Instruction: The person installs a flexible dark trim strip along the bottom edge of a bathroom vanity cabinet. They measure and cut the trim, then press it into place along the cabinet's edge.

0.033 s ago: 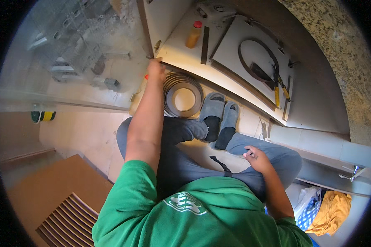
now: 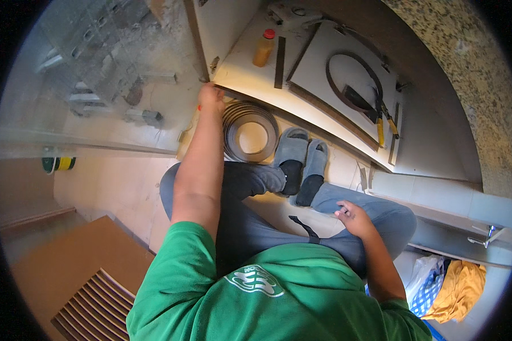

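- Our left hand is stretched far forward and pinching the corner of the white board on the floor, beside the coil of edge banding.
- The board looks stiff and flat, probably light; best gripped by its edge.
- Our right hand rests loosely open on the knee, holding nothing.
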Demonstrator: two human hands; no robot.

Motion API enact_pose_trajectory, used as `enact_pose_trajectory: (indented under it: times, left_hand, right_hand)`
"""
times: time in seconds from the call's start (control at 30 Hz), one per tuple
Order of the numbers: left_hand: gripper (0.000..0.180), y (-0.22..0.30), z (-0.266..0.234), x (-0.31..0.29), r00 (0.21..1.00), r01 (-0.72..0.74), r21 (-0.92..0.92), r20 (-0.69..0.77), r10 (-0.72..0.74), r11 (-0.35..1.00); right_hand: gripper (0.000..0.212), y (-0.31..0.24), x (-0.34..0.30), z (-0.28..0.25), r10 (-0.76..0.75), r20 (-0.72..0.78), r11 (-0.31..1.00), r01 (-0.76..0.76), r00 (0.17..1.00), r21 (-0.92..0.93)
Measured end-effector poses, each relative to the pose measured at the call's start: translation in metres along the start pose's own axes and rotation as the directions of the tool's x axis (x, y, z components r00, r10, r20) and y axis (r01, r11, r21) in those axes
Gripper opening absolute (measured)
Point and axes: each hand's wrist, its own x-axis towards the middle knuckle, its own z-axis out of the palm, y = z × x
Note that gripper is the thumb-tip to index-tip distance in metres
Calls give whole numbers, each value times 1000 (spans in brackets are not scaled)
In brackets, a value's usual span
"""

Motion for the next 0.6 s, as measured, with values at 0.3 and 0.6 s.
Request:
enact_pose_trajectory:
  times: [0.3, 0.6]
  left_hand:
    - [20, 3, -14, 14, 996, 58, -185, -54, -69, 981]
    - [43, 6, -8, -2, 998, 62, -206, 4, -63, 977]
  right_hand:
    - [41, 16, 3, 1, 3, 5, 1000, -3, 1000, 3]
    - [26, 18, 11, -6, 1, -89, 999, 2, 996, 34]
